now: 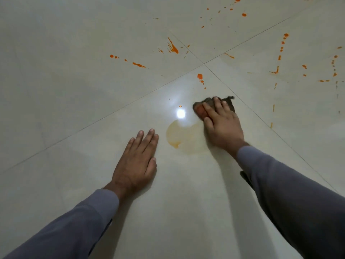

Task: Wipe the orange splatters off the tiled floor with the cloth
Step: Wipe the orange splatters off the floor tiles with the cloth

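My right hand (222, 124) presses flat on a dark, orange-stained cloth (200, 109) on the pale tiled floor (74, 90), fingers straight over it. Just left of that hand lies a faint, smeared orange ring (179, 137). A small orange drop (180, 106) sits above a bright light reflection. My left hand (137, 161) rests palm down on the floor, fingers straight, holding nothing. Orange splatters mark the tiles farther away: a blob with drips (200, 76) just beyond the cloth, streaks (172, 46) at upper middle, and a dotted line (281, 47) at upper right.
Dark grout lines cross at a joint (203, 63) beyond the cloth. More orange spots (334, 66) scatter along the right side and the far top right (243, 14). Grey sleeves cover both forearms.
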